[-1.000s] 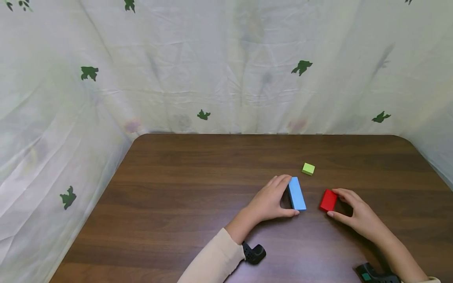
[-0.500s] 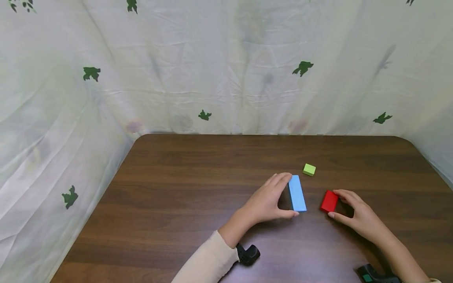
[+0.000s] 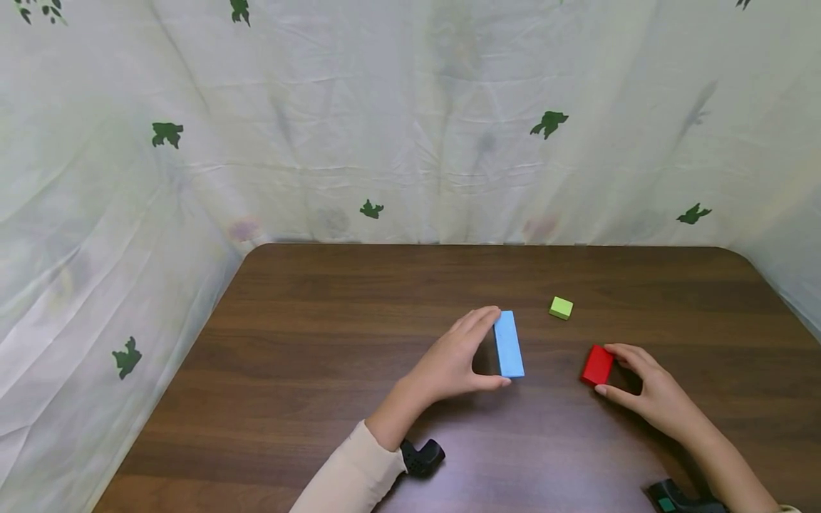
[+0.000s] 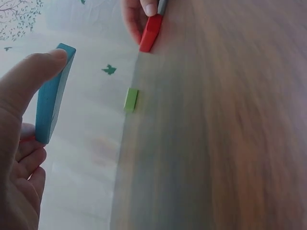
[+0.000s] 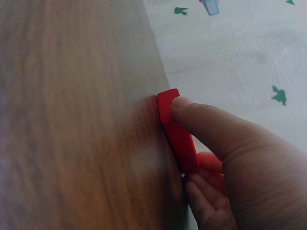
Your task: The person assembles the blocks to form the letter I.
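Between thumb and fingertips, my left hand [image 3: 452, 360] pinches a long blue block [image 3: 509, 344] by its two ends. The left wrist view shows the thumb on one end of the blue block [image 4: 53, 98] and the fingers at the other, with the curtain behind it. To the right, my right hand [image 3: 663, 395] grips a smaller red block [image 3: 597, 365] the same way. In the right wrist view, the red block [image 5: 180, 139] lies against the tabletop, thumb on its near end. A small lime-green block [image 3: 561, 308] sits farther back, touched by neither hand.
The dark wooden table [image 3: 308, 370] has rounded far corners. A pale curtain [image 3: 410, 128] with green leaf shapes hangs behind it and along both sides. Black wrist-worn devices show at the left wrist [image 3: 423, 458] and the right wrist [image 3: 683, 497].
My left hand has moved left with the blue block, widening the gap to the red one. The right hand, red block and green block have stayed in place.
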Demonstrator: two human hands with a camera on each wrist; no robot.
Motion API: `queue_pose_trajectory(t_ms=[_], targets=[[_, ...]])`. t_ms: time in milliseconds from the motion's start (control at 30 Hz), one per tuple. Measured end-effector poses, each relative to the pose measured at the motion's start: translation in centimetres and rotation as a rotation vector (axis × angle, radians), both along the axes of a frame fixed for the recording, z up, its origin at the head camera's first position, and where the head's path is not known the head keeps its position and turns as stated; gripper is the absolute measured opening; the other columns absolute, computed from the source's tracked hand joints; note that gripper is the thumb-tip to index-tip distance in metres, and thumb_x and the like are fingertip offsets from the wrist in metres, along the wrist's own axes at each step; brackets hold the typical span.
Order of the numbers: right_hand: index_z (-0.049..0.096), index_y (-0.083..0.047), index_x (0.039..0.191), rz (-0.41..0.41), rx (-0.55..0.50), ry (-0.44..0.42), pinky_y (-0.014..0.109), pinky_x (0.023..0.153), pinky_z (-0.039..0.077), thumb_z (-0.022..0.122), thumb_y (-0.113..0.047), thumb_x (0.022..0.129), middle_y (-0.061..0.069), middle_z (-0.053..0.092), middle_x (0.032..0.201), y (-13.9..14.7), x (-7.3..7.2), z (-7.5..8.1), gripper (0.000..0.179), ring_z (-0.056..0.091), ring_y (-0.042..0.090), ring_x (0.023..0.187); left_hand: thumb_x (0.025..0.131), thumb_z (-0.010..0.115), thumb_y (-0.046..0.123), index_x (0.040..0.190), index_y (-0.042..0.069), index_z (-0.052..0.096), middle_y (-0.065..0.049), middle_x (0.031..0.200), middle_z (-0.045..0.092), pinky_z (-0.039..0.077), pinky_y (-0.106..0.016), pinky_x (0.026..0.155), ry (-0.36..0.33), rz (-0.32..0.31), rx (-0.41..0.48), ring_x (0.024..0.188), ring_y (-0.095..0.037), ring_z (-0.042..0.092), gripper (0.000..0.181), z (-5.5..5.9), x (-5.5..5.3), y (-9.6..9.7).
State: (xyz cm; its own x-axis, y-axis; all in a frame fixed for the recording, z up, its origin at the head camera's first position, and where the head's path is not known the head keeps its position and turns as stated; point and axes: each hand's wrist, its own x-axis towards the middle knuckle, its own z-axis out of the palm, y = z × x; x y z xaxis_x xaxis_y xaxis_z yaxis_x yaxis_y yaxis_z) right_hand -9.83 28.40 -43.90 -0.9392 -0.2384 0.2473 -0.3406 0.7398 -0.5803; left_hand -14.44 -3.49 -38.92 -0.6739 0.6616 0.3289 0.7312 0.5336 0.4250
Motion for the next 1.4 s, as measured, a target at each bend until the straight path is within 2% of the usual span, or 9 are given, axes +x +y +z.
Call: queue_pose_trajectory(t_ms=[133, 533, 800, 1133, 1400], targets=[[0.047, -0.001, 0.121, 0.001, -0.001, 0.001, 0.0, 0.079, 0.023, 0.075, -0.024, 0.073, 0.011, 0.046, 0.118, 0.0, 0.0, 0.0, 0.06, 0.047, 0.028, 0.098, 0.071, 0.073, 0.042, 0.139, 0.005, 0.028, -0.006, 0.141, 0.03, 0.025, -0.028, 0.102, -0.012, 0.006, 0.007, 0.129, -0.016, 0.025, 0.09, -0.4, 0.0, -0.9], [0.047, 0.0, 0.122, -0.002, 0.001, -0.001, 0.0, 0.079, 0.023, 0.075, -0.025, 0.074, 0.013, 0.046, 0.119, 0.0, 0.1, 0.0, 0.061, 0.047, 0.029, 0.099, 0.071, 0.074, 0.039, 0.139, 0.003, 0.029, -0.009, 0.141, 0.03, 0.025, -0.031, 0.103, -0.044, 0.022, 0.02, 0.13, -0.017, 0.025, 0.089, -1.7, -0.2, -3.0], [0.047, 0.0, 0.122, -0.003, 0.001, 0.006, 0.0, 0.079, 0.023, 0.075, -0.024, 0.073, 0.012, 0.046, 0.119, 0.0, 0.1, -0.1, 0.061, 0.047, 0.029, 0.098, 0.072, 0.074, 0.037, 0.14, 0.003, 0.028, -0.007, 0.143, 0.028, 0.024, -0.031, 0.103, -0.118, 0.021, -0.002, 0.13, -0.016, 0.024, 0.089, -2.3, -0.4, -3.5], [0.047, -0.001, 0.122, -0.008, 0.006, -0.014, 0.003, 0.078, 0.026, 0.074, -0.027, 0.074, 0.012, 0.045, 0.119, 0.0, 0.0, -0.1, 0.061, 0.048, 0.03, 0.1, 0.075, 0.07, 0.04, 0.142, 0.004, 0.023, -0.009, 0.145, 0.024, 0.025, -0.033, 0.103, -0.214, 0.002, -0.047, 0.131, -0.017, 0.022, 0.089, -3.6, -0.9, -3.9], [0.047, -0.003, 0.123, -0.005, 0.0, -0.022, 0.002, 0.079, 0.025, 0.074, -0.027, 0.074, 0.011, 0.045, 0.119, 0.1, 0.0, 0.0, 0.061, 0.047, 0.029, 0.101, 0.076, 0.07, 0.04, 0.141, 0.003, 0.024, -0.01, 0.145, 0.023, 0.024, -0.032, 0.103, -0.236, 0.004, -0.063, 0.131, -0.017, 0.022, 0.088, -4.1, -1.0, -4.1]])
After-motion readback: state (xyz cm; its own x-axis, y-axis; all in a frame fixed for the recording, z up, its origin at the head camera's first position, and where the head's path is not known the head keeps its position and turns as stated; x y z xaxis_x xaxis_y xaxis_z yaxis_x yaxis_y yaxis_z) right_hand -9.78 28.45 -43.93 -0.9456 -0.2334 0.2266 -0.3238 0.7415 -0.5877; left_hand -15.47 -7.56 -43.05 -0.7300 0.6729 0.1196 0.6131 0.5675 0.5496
